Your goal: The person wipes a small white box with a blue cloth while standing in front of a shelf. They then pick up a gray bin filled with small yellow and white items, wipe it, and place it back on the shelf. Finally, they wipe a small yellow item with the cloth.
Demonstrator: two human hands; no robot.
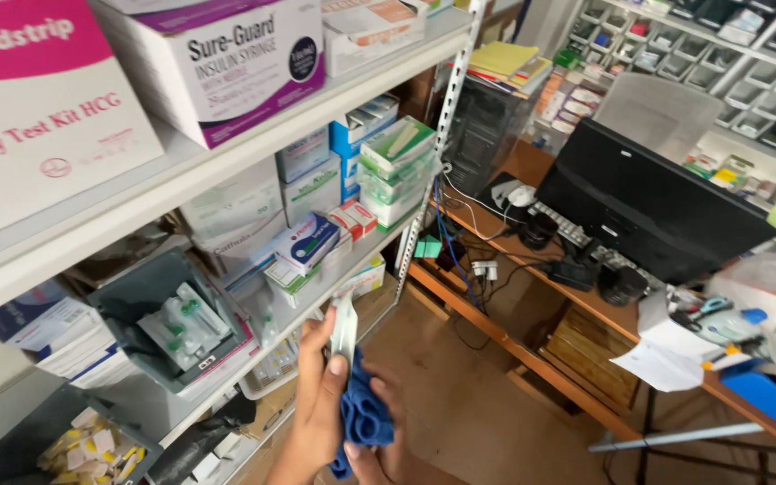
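Here, the left hand (316,409) pinches a thin sealed packet (344,328) upright, its long axis vertical, just beside the shelf (316,292) edge; the right hand (388,440), lower and partly hidden, is closed on a blue cloth (365,418); both sit left of the desk (586,310).

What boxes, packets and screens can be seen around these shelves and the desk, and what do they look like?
White and pink box: top shelf, far left, large.
White and purple box: top shelf, beside it.
Green and white boxes: stacked at the middle shelf's end.
Blue and white box: middle shelf, small, tilted.
Grey bin of clear packets: lower left.
Dark monitor: on the wooden desk, seen from behind.
Slim white packet: in the left hand.
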